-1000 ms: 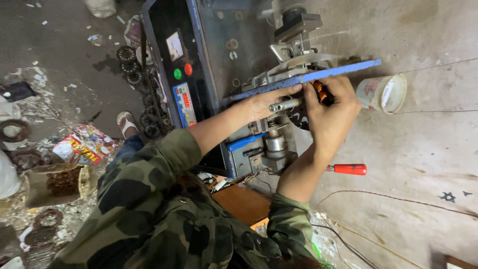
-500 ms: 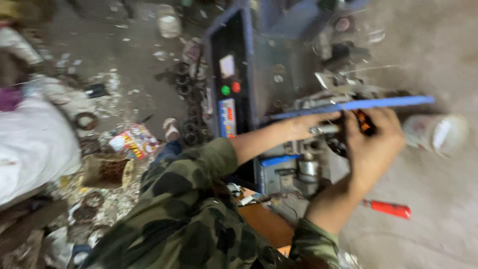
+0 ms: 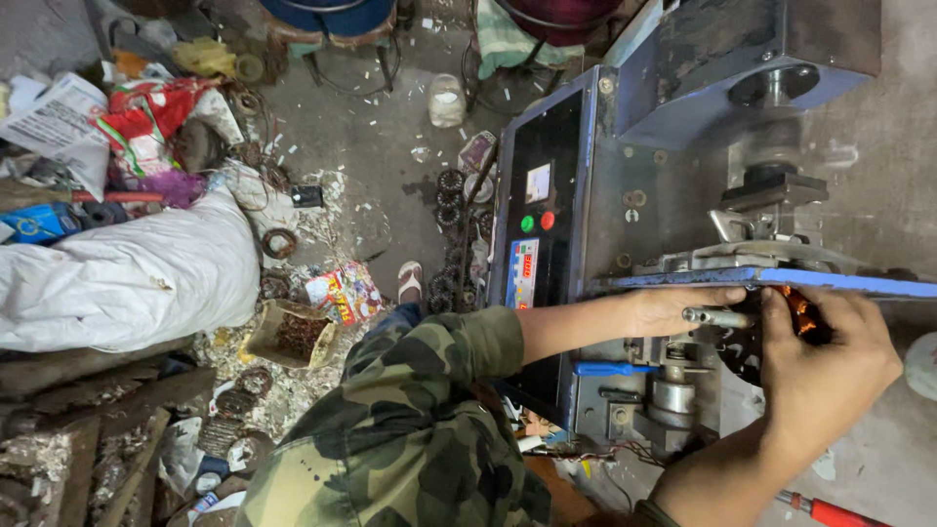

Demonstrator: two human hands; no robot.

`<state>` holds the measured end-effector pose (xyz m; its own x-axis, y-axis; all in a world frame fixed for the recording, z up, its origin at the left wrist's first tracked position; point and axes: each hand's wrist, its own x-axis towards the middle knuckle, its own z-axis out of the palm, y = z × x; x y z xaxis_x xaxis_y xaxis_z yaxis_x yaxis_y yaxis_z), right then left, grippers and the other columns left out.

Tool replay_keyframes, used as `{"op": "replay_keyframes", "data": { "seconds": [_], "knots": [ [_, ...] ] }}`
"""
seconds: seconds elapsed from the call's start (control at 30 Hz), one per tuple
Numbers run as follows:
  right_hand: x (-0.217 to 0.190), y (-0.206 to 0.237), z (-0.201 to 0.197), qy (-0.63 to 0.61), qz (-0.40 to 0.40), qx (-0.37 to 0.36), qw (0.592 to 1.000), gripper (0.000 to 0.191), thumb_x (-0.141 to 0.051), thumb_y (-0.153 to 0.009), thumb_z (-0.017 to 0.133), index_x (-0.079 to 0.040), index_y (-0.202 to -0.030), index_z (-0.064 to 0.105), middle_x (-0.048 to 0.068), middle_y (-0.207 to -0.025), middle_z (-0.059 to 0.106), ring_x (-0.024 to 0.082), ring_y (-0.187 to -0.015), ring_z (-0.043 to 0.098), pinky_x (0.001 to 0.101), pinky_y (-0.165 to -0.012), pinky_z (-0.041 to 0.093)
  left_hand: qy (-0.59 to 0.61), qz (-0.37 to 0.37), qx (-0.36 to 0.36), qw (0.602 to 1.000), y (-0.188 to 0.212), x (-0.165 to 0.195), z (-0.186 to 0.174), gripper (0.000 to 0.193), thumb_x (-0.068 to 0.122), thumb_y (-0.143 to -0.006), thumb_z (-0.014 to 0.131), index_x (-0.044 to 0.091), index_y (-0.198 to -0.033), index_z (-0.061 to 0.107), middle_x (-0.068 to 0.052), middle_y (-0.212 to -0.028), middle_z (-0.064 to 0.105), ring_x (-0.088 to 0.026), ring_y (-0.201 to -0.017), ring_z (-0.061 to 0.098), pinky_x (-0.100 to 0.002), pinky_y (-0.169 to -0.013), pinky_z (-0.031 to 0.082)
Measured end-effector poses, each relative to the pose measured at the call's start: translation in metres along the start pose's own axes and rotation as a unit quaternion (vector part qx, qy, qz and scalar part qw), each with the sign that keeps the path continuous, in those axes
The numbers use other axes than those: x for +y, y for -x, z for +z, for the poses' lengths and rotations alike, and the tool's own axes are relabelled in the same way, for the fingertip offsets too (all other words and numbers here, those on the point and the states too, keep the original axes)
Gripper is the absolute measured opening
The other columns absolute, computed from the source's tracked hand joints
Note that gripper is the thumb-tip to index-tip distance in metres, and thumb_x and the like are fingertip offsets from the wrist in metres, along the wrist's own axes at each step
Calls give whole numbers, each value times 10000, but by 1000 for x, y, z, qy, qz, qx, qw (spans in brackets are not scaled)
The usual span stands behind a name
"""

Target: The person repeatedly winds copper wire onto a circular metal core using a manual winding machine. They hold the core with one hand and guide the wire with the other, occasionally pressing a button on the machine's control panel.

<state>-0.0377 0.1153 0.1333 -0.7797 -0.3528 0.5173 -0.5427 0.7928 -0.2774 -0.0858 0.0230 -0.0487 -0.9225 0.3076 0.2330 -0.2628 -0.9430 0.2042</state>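
A: Status of the dark wound coil [image 3: 802, 314], lower right of frame?

B: I log it seated on the machine's spindle, under the blue bar [image 3: 781, 281]. My right hand [image 3: 825, 376] is curled over it, fingers wrapped around its rim. My left hand [image 3: 673, 310] is closed around a small metal handle [image 3: 712, 317] just beside it.

A: How far along?

B: My judgement: mounting or adjusting is in hand, not finished. Both hands are on the work; the green and red buttons [image 3: 537, 222] on the black panel [image 3: 535, 244], centre frame, are untouched. The red-handled tool [image 3: 830, 510] lies at the bottom right edge.
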Motion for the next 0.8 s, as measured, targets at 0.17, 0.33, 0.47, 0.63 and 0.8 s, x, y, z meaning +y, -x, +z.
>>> {"op": "replay_keyframes", "data": {
  "seconds": [0.17, 0.33, 0.47, 0.63, 0.8],
  "knots": [
    [0, -1, -2, 15, -18, 11, 1000, 233, -14, -897, 860, 48, -1099, 761, 180, -1068, 723, 307, -936, 707, 347, -881, 553, 6, 10, -23, 1000, -2, 1, 1, 429, 126, -1010, 747, 74, -1403, 585, -39, -1378, 625, -195, -1312, 565, -508, -1122, 478],
    [2, 0, -1, 18, -31, 10, 999, 236, -4, -891, 855, 51, -1100, 760, 184, -1068, 720, 310, -934, 702, 351, -889, 555, 16, 2, -18, 1000, -5, -1, 0, 419, 144, -1012, 737, 69, -1395, 583, -46, -1369, 628, -196, -1305, 574, -514, -1120, 474],
    [7, 3, -2, 3, -13, -3, 1000, 246, -11, -900, 831, 42, -1130, 762, 175, -1089, 723, 295, -952, 708, 341, -905, 559, 13, -1, -14, 1000, -6, -2, 0, 459, 135, -1008, 739, 68, -1421, 549, -46, -1403, 592, -194, -1331, 547, -499, -1138, 453],
    [11, 5, 0, 28, -34, 0, 999, 258, -3, -874, 815, 37, -1125, 769, 175, -1080, 720, 300, -950, 705, 345, -905, 560, 3, -4, -11, 1000, -3, -4, 0, 510, 125, -1003, 741, 67, -1453, 507, -46, -1445, 548, -191, -1363, 513, -479, -1161, 426],
    [11, 6, 1, 22, -23, -4, 999, 292, 5, -863, 806, 22, -1153, 780, 166, -1078, 719, 288, -949, 706, 339, -897, 561, -6, -2, -10, 1000, -2, -3, -1, 563, 115, -998, 743, 66, -1486, 465, -46, -1488, 503, -189, -1395, 479, -460, -1184, 399]
  ]
}}
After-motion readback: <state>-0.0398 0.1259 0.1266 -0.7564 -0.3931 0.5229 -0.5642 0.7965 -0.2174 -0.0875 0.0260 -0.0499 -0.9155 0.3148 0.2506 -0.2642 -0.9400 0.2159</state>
